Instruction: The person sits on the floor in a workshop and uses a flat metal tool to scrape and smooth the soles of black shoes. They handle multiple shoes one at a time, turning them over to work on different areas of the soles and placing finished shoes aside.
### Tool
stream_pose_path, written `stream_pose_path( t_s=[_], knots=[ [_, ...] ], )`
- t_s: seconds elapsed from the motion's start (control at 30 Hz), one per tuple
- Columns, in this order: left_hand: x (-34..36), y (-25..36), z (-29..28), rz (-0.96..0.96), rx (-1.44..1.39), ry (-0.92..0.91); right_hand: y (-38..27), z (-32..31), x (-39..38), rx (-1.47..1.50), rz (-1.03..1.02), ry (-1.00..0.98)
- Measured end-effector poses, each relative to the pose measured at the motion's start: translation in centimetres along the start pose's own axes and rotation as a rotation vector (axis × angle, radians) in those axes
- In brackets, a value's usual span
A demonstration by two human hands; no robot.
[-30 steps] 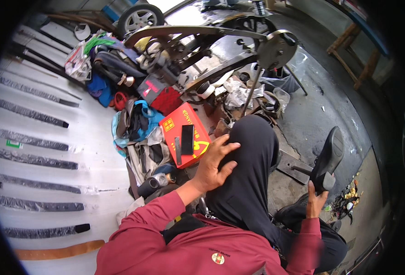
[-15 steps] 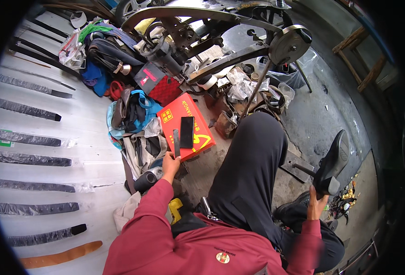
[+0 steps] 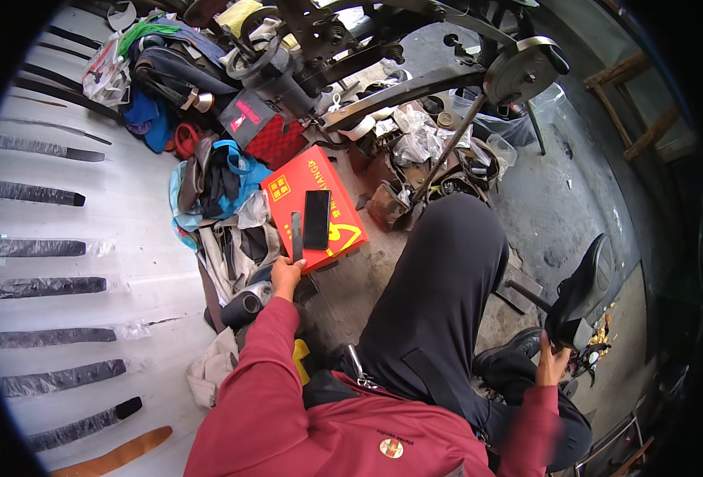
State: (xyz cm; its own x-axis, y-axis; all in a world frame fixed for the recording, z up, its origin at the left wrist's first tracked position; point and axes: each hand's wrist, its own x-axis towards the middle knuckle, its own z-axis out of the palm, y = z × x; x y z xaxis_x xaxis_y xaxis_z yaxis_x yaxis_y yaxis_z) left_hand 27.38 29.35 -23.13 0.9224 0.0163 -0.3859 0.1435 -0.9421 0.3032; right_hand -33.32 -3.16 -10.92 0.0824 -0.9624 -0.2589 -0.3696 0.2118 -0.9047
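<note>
Probably stiff, light metal strip [image 3: 296, 234] atop red box [image 3: 343, 211]; left hand [image 3: 286, 278] pinches near end, right hand [image 3: 552, 362] grips shoe [image 3: 580, 292] by heel.

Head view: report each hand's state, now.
Left hand: at the lower end of the grey strip; grip cannot be told.
Right hand: closed, holding the black shoe.

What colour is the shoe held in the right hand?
The shoe is black. It shows best in the head view, toward the right side.
</note>
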Motion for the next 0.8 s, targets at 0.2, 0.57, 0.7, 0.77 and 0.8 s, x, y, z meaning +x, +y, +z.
stream_pose_path(
  t_s=[0.2, 0.57, 0.7, 0.77, 0.8],
  knots=[
    [0.6, -1.2, -0.5, -0.063, -0.085, -0.053, -1.8, -1.7, -0.3, -0.098, 0.047, -0.074],
    [-10.2, 5.1, -5.8, 0.04, -1.01, -0.235, -4.8, -11.3, -0.7, -0.179, -0.034, 0.06],
    [-17.6, 12.8, -8.2, 0.292, -1.126, -0.432, -9.5, -11.0, -1.0, -0.054, -0.284, 0.155],
    [-21.4, 17.0, -9.4, 0.451, -1.124, -0.531, -12.4, -9.5, -1.2, 0.019, -0.38, 0.194],
    [-23.2, 19.2, -10.1, 0.516, -1.146, -0.59, -13.8, -8.5, -1.2, -0.006, -0.439, 0.216]
  ],
)
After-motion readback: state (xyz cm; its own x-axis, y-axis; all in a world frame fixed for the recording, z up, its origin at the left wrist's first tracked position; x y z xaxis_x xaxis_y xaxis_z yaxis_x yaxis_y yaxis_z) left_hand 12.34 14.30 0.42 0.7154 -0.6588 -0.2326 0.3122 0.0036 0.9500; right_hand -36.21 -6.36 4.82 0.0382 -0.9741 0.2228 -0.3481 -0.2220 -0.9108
